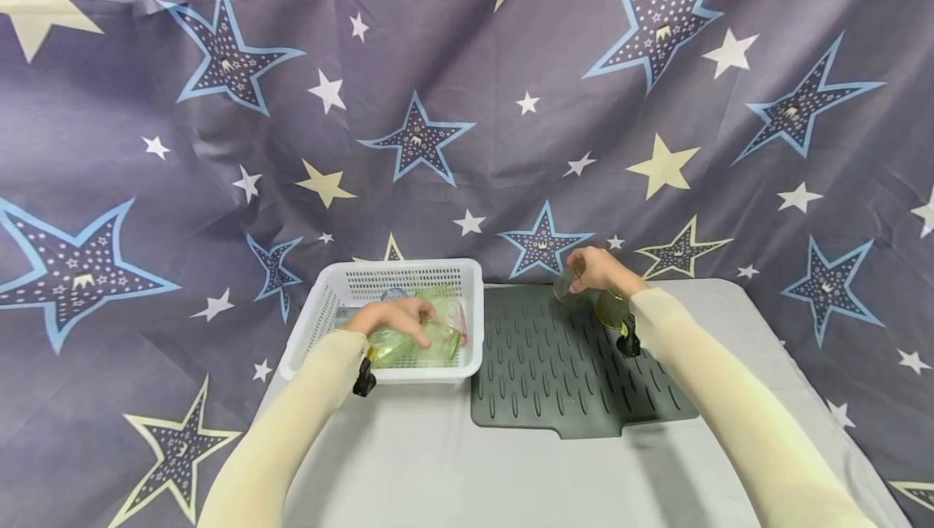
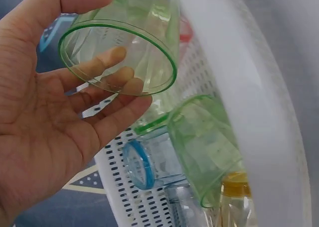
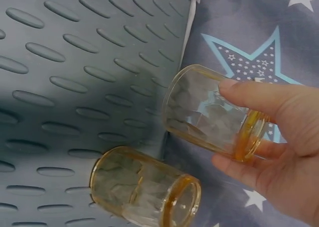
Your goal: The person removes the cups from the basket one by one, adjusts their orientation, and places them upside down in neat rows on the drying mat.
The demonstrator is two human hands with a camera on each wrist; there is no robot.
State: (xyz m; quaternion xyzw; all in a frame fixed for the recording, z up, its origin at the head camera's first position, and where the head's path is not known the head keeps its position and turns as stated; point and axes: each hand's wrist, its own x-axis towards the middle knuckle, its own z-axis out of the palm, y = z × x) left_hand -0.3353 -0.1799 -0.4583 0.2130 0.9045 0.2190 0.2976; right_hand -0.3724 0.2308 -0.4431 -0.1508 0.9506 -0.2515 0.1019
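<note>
My left hand (image 1: 394,317) is over the white basket and grips a clear green cup (image 2: 144,13), its thumb and fingers on either side near the rim. Below it in the basket lie another green cup (image 2: 204,142), a blue-tinted cup (image 2: 164,160) and an amber one (image 2: 235,187). At the back of the dark mat my right hand (image 1: 600,270) holds a clear amber cup (image 3: 204,107) near its thick base, mouth tipped down toward the mat. Beside it a second amber cup (image 3: 137,187) stands mouth down on the mat.
The white perforated basket (image 1: 430,377) stands left of the ridged dark grey mat (image 1: 540,386), both on a white-covered table (image 1: 467,471). A star-patterned curtain (image 1: 452,41) hangs right behind them. A red-rimmed piece (image 2: 185,30) also shows in the basket.
</note>
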